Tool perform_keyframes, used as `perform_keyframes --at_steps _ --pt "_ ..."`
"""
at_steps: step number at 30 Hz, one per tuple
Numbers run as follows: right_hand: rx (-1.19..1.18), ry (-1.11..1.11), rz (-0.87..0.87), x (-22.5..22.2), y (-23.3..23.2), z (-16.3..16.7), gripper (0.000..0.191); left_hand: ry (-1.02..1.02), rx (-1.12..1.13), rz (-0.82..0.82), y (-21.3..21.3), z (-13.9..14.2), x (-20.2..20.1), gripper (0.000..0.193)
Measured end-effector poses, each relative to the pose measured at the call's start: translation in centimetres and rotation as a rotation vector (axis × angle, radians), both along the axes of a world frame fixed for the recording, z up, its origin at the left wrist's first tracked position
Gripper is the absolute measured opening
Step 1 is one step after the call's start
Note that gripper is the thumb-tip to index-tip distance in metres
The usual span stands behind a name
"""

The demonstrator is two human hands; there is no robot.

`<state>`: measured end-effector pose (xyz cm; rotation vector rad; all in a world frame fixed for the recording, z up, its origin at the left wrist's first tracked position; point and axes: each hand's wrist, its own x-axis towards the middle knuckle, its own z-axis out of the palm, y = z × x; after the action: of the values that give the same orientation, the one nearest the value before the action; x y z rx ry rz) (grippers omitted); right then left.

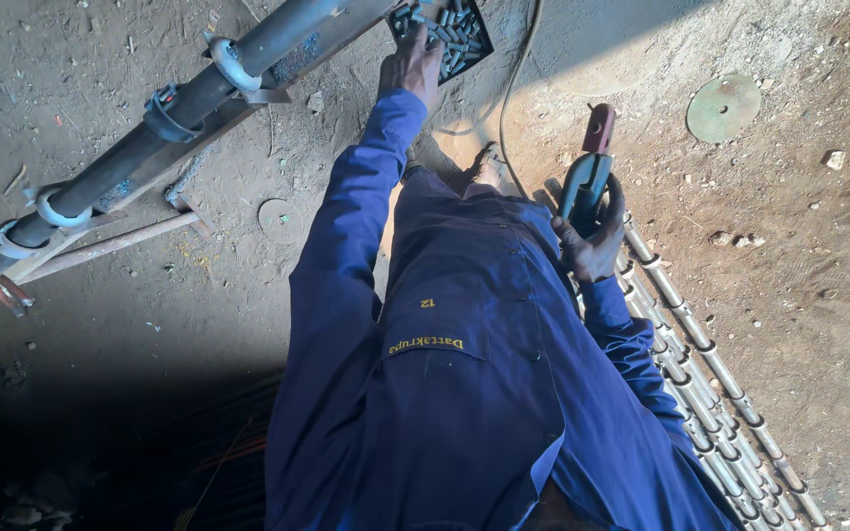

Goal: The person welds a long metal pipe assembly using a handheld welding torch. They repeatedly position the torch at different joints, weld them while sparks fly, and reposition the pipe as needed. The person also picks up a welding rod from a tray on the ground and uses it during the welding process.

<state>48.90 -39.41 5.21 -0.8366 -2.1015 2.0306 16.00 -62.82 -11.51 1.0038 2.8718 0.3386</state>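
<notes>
My left hand (411, 65) reaches forward on a blue-sleeved arm into a dark square tray (474, 49) of several short grey metal cylinders. Its fingers rest among the pieces, and a grip on any of them is hidden. My right hand (594, 244) is closed around a welding electrode holder (584, 177) with a blue handle and a dark red tip that points away from me. It hovers over the near end of a row of pipes on the ground. My blue coverall fills the lower middle of the view.
A long grey pipe (179, 103) with ring clamps lies on an angled steel frame at the upper left. Several collared pipes (710, 364) lie side by side at the right. A round greenish disc (723, 108), a smaller disc (277, 216) and a cable (514, 88) lie on the dirt.
</notes>
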Motion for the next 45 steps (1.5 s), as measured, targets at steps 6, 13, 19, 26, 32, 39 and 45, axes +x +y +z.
perform_keyframes --at_steps 6,13,19,26,32,39,45 --pt "0.121 -0.054 0.037 -0.1 0.1 0.0 0.107 -0.126 0.114 0.204 -0.7 -2.5 -1.2 0.042" --pt "0.186 -0.055 0.045 0.1 0.4 0.4 0.106 -0.029 0.115 0.162 1.4 -4.2 -3.8 0.038" --pt "0.181 -0.052 0.029 0.4 0.2 0.4 0.106 -0.11 -0.025 0.159 4.2 -3.1 -4.8 0.032" --pt "0.183 -0.084 -0.008 1.2 0.4 -0.7 0.107 -0.08 0.027 0.153 5.0 -1.8 -4.4 0.044" --pt "0.113 -0.073 0.015 1.1 -0.5 -2.1 0.104 0.002 0.217 0.137 4.5 -2.3 -3.2 0.049" --pt "-0.002 -0.135 0.168 0.4 -2.6 -5.5 0.1 -0.051 0.415 0.221 -2.7 -1.1 6.0 0.04" --pt "0.008 -0.052 0.3 -1.8 -6.1 -5.7 0.101 -0.117 0.329 0.386 -15.2 3.9 12.2 0.026"
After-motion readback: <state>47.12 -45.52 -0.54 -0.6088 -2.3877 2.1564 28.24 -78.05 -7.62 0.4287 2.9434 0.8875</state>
